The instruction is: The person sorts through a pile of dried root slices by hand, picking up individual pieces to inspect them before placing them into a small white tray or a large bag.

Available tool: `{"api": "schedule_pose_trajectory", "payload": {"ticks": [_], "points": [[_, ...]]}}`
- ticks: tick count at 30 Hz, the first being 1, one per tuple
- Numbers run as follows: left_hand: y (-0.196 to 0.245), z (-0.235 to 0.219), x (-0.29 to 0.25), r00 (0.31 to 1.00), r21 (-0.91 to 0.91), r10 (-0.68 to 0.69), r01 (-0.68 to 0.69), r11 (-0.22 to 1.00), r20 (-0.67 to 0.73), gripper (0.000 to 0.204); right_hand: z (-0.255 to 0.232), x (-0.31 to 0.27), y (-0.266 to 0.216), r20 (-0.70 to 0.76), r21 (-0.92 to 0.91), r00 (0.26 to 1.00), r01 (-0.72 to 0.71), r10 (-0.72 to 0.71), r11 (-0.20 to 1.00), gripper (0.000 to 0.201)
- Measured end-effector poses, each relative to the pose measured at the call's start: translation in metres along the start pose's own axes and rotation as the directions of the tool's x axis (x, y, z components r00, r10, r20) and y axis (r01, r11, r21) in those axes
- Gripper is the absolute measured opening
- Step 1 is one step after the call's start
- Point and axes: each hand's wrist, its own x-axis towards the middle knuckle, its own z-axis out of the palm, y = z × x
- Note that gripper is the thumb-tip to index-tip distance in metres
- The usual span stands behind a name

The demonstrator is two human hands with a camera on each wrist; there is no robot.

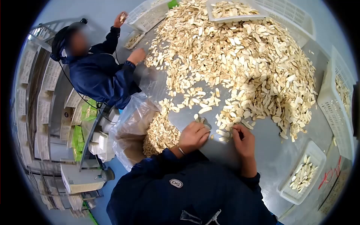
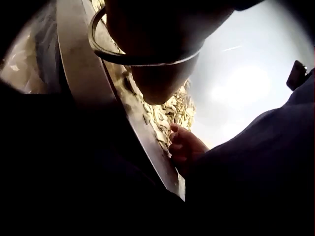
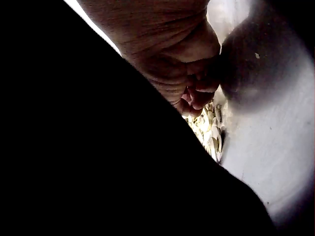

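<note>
I am working at the near edge of the steel table (image 1: 262, 150), with both hands just apart at the tip of the pile. My left hand (image 1: 193, 135) is lying with curled fingers over 1 or 2 pale slices (image 1: 200, 119); whether it is actually pinching one I cannot tell. My right hand (image 1: 243, 140) is also curled, fingertips down among the nearest slices, and its grip is hidden too, even from the wrist views, which are mostly dark sleeve.

To sort well here, I am judging that I should be drawing only a few slices at a time out of the thin fringe, keeping them flat so each face shows, and not dragging the slope down over the cleared steel.

The slices are cream-coloured, thin, oblong and dry-looking, some slightly curled. Left of my hand, more are filling a clear plastic bag (image 1: 135, 123). Right, a small white tray (image 1: 296, 195) is holding a handful. Beyond, the big heap (image 1: 243, 63) is spreading toward white baskets (image 1: 333, 105), and a second person (image 1: 97, 71) is sorting at the far-left corner.
</note>
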Motion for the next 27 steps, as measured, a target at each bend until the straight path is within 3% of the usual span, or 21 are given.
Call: {"api": "schedule_pose_trajectory", "payload": {"ticks": [3, 4, 6, 9, 10, 13, 16, 19, 22, 25, 27], "points": [[0.012, 0.007, 0.007, 0.994, -0.109, 0.109, -0.11, 0.988, -0.012, 0.024, -0.004, 0.0, -0.002, 0.001, -0.017, 1.0, 0.0, 0.0, 1.0, 0.015], [0.018, 0.012, 0.007, 0.993, -0.145, 0.114, -0.114, 0.983, -0.003, 0.029, -0.005, -0.001, -0.003, -0.073, 0.056, 0.997, 0.004, 0.0, 0.998, 0.015], [0.028, 0.018, 0.014, 0.993, -0.138, 0.119, -0.118, 0.983, 0.001, 0.031, -0.008, 0.0, -0.003, -0.222, 0.192, 0.975, 0.028, 0.016, 0.981, 0.016], [0.034, 0.026, 0.021, 0.999, -0.116, 0.041, -0.038, 0.992, 0.023, 0.043, -0.019, 0.003, -0.001, -0.326, 0.344, 0.943, 0.052, 0.067, 0.938, 0.017], [0.037, 0.024, 0.03, 1.0, -0.104, 0.028, -0.027, 0.994, 0.007, 0.043, -0.021, 0.002, -0.002, -0.327, 0.333, 0.938, 0.002, 0.114, 0.943, 0.018], [0.036, 0.032, 0.031, 0.998, -0.092, 0.064, -0.062, 0.994, 0.018, 0.04, -0.022, 0.001, -0.002, -0.227, -0.048, 0.974, -0.028, 0.016, 0.998, 0.021], [0.028, 0.036, 0.021, 0.991, -0.082, 0.119, -0.114, 0.99, 0.058, 0.034, -0.016, 0.006, 0.012, -0.053, -0.322, 0.968, 0.218, -0.247, 0.921, 0.029], [0.017, 0.029, 0.014, 0.997, -0.054, 0.069, -0.068, 0.996, 0.03, 0.027, -0.011, 0.005, 0.004, -0.102, -0.361, 0.965, 0.192, -0.243, 0.913, 0.037], [-0.001, 0.019, 0.006, 0.998, 0.054, -0.055, 0.056, 0.997, -0.022, 0.027, -0.011, 0.007, -0.003, -0.016, -0.492, 0.958, 0.243, -0.288, 0.836, 0.045], [-0.001, 0.01, 0.01, 0.974, 0.116, -0.21, 0.22, 0.969, -0.089, 0.032, -0.007, 0.01, 0.002, 0.054, -0.563, 0.89, 0.401, -0.452, 0.722, 0.041], [0.0, 0.013, 0.014, 0.978, 0.044, -0.2, 0.203, 0.978, -0.053, 0.035, -0.005, 0.012, 0.007, 0.019, -0.494, 0.883, 0.417, -0.47, 0.763, 0.032]]}}
